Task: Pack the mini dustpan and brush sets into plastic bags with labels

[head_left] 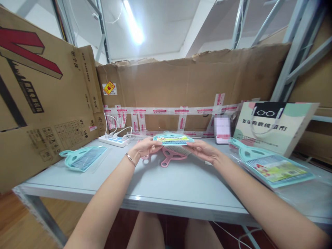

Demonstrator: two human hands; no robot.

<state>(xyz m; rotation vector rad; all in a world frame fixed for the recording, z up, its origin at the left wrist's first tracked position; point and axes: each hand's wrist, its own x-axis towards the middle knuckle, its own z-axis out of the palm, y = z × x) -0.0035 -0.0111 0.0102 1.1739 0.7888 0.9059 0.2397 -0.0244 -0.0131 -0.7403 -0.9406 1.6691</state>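
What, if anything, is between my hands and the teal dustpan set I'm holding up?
Nothing visible: your left hand and right hand hold the teal dustpan set by its opposite sides. A pink dustpan shows just below it in the picture, but doesn't block either hold. Any clear wrapping is hard to make out.

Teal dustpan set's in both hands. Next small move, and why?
I'd probably draw the teal dustpan set closer before lowering it: the left hand and right hand hold its opposite sides, it overlaps the pink dustpan in view, and tabletop shows just in front of both.
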